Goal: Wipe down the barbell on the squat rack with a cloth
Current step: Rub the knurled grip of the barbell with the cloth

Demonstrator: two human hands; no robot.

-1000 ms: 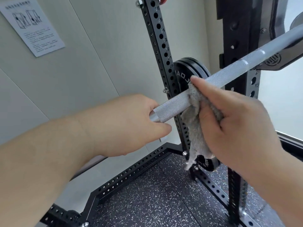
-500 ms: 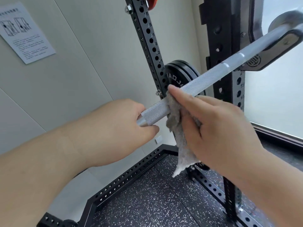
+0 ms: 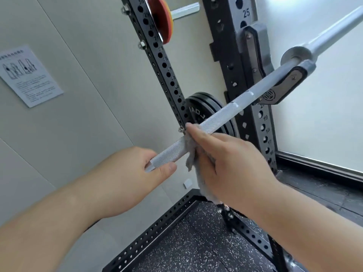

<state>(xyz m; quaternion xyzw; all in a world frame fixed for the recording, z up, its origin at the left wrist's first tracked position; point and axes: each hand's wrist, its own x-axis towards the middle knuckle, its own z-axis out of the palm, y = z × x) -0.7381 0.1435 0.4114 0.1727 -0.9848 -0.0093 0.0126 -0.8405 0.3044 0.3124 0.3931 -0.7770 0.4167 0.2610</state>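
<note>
Barbell (image 3: pixel 220 117) on the squat rack (image 3: pixel 238 61), cloth (image 3: pixel 190 160) held against its knurled shaft.

The barbell ran diagonally from the centre of the frame to the upper right, resting in a hook (image 3: pixel 284 86) on the rack's upright. At frame centre the right hand (image 3: pixel 231 165) gripped the grey cloth, wrapping it round the bar, with a finger laid over the top. Just lower left, the left hand (image 3: pixel 127 173) was closed round the shaft. Black plates (image 3: pixel 198 107) hung behind the bar, a red plate (image 3: pixel 160 18) at the top, a printed sheet (image 3: pixel 29 75) on the wall at left.

Left hand (image 3: pixel 125 173) grips the barbell (image 3: pixel 220 116); right hand (image 3: pixel 231 163) clasps the cloth (image 3: pixel 189 156) around it.
</note>
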